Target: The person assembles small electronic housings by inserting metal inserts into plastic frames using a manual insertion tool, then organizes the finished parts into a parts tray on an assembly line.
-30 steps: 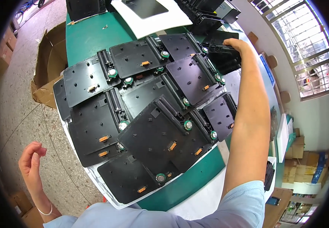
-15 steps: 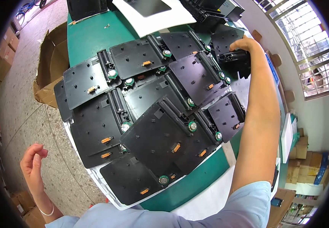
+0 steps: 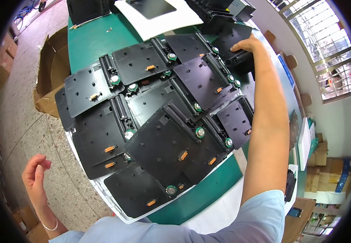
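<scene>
At the upper right of the frame, the right hand pinches the held panel, a black one, by its right edge: the thumb lies on its face, while the other fingers are mostly hidden behind it. At the lower left, the left hand hangs over the floor, its fingers loosely curled and half open, with a white band at the wrist. Across the centre, overlapping black panels with orange connectors and round green-rimmed parts lie on a white tray. The tray rests on the green surface. A cardboard box stands at the left, and a dark plate lies on a white sheet at the top.
</scene>
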